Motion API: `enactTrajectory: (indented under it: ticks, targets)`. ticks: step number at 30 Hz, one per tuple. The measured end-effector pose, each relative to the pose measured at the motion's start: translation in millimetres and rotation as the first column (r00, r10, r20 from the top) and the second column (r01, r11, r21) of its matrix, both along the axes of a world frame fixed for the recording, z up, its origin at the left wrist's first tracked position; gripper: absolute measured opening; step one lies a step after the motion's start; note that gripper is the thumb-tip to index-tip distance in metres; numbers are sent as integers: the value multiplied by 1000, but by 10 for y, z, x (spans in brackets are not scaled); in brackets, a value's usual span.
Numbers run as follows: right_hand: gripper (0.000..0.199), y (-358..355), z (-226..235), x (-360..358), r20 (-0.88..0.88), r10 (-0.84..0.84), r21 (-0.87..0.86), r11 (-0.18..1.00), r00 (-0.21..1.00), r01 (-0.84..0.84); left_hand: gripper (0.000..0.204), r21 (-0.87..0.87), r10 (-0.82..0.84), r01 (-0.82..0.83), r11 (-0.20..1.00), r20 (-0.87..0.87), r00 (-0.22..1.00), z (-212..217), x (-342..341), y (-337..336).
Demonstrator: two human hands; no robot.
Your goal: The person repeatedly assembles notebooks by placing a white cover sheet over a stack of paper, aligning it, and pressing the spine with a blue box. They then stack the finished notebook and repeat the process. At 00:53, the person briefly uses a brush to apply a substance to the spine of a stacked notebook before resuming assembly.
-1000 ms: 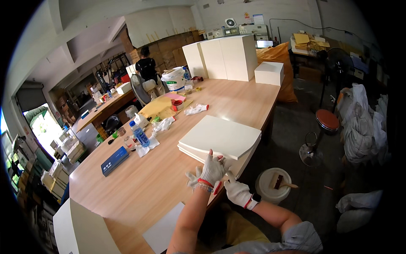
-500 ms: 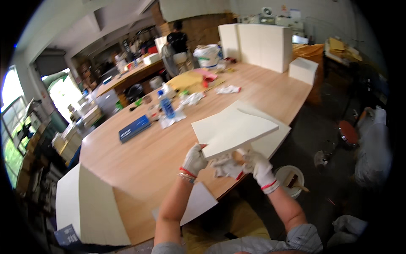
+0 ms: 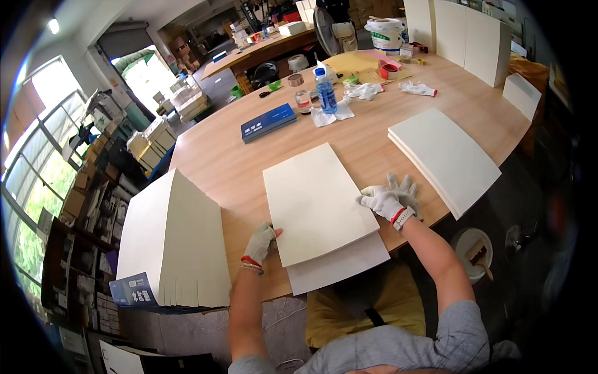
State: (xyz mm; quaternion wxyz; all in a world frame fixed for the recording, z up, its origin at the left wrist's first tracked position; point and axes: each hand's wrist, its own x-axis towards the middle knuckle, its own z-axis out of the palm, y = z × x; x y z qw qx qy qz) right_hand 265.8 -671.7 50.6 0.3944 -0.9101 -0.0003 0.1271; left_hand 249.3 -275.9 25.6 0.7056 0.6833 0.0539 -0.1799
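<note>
A thick white board (image 3: 319,201) lies flat on the table in front of me, over a white sheet (image 3: 339,267) that sticks out at its near edge. My left hand (image 3: 260,243), in a white glove with a bare thumb tip, is curled against the board's left edge. At the right edge my gloved right hand (image 3: 387,201) has its fingers spread and its thumb side touching the board. Another pale glove shape lies partly hidden beneath that hand. Further right rests a short pile of white boards (image 3: 445,159).
A tall white stack (image 3: 168,243) with a blue printed piece (image 3: 132,290) stands left. Beyond are a blue box (image 3: 268,123), a water bottle (image 3: 325,93), a glass jar (image 3: 303,101) and loose gloves (image 3: 418,88). A white bucket with a brush (image 3: 473,249) stands below the right edge.
The white board, held tilted over the right-hand pile before, now lies flat in front of me on the white sheet. My right hand has opened. The view has turned left.
</note>
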Motion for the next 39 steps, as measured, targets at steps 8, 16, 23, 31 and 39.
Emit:
enactTrajectory:
  ticks: [8, 16, 23, 31, 39]
  targets:
    - [49, 166, 184, -77, 79, -12, -64, 998, 997, 17, 36, 469, 75, -129, 874, 131, 989, 115, -138, -3]
    - [51, 29, -73, 36, 177, 74, -117, 992, 982, -53, 64, 792, -172, -299, 531, 447, 878, 124, -1474, -317]
    - [41, 126, 260, -114, 154, 52, -165, 986, 987, -26, 70, 745, -134, -353, 566, 505, 852, -13, -1559, -356]
    - [34, 127, 207, -58, 144, 145, -270, 957, 979, -102, 76, 785, -205, -351, 511, 507, 837, 12, -1517, -347]
    - [45, 141, 421, -562, 153, 451, -104, 892, 879, -439, 103, 946, -716, -149, 288, 316, 622, 809, -1423, -771]
